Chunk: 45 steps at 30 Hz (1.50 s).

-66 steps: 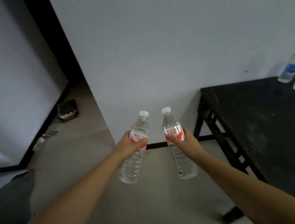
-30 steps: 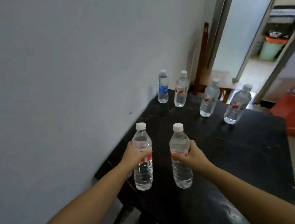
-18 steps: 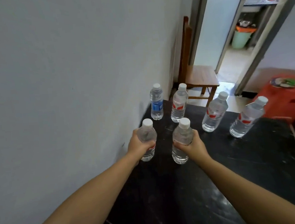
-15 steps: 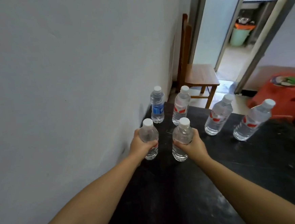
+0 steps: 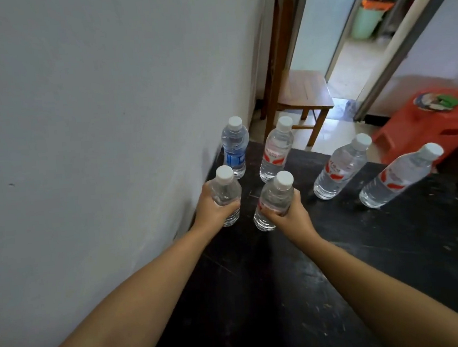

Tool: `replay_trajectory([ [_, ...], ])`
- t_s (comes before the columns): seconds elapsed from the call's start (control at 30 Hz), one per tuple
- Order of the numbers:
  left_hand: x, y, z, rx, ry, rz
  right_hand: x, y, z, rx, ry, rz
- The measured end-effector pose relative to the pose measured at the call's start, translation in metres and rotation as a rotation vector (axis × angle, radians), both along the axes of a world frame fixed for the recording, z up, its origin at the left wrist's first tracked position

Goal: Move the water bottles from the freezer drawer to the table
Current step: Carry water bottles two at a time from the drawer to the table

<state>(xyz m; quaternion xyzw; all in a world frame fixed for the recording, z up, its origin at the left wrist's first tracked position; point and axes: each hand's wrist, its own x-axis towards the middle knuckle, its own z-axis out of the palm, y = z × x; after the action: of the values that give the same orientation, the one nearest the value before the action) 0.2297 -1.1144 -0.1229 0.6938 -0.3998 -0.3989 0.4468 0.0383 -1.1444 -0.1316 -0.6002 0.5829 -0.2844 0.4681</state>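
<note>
My left hand (image 5: 213,208) grips a clear water bottle (image 5: 225,187) with a white cap, upright near the wall side of the black table (image 5: 339,260). My right hand (image 5: 288,215) grips a second clear water bottle (image 5: 274,194), upright just to the right; its base looks to be on or just above the tabletop. Behind them stand a blue-label bottle (image 5: 234,148) and a red-label bottle (image 5: 276,149). Two more red-label bottles (image 5: 341,167) (image 5: 399,176) stand at the right. The freezer drawer is out of view.
A grey wall (image 5: 94,115) runs along the table's left edge. Beyond the far edge stands a wooden chair (image 5: 296,91), then an open doorway. A red plastic stool (image 5: 421,122) sits at the right. A green bin (image 5: 365,21) is in the far room.
I turned from the floor area to the table and carried both bottles over it. In the last half second both hands stay gripping the bottles, lowered behind the row of standing bottles.
</note>
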Motion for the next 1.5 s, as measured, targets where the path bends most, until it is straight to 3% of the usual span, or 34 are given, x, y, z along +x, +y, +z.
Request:
replay_trajectory([
  [0.1,0.001,0.002,0.003,0.020,-0.011,-0.013,-0.008,0.002,-0.009,0.091,0.044,0.057],
  [0.3,0.000,0.028,0.004,0.213,-0.080,-0.009,-0.027,0.023,-0.019,0.211,0.313,0.138],
  [0.7,-0.043,0.132,0.023,0.279,-0.140,0.038,-0.054,0.078,0.027,0.002,0.355,0.320],
  [1.07,-0.120,0.320,0.025,0.297,-0.139,0.334,-0.104,0.196,0.050,-0.092,0.430,0.692],
  [1.5,-0.149,0.572,0.063,0.282,-0.115,0.826,-0.030,0.379,0.085,-0.265,0.394,1.265],
])
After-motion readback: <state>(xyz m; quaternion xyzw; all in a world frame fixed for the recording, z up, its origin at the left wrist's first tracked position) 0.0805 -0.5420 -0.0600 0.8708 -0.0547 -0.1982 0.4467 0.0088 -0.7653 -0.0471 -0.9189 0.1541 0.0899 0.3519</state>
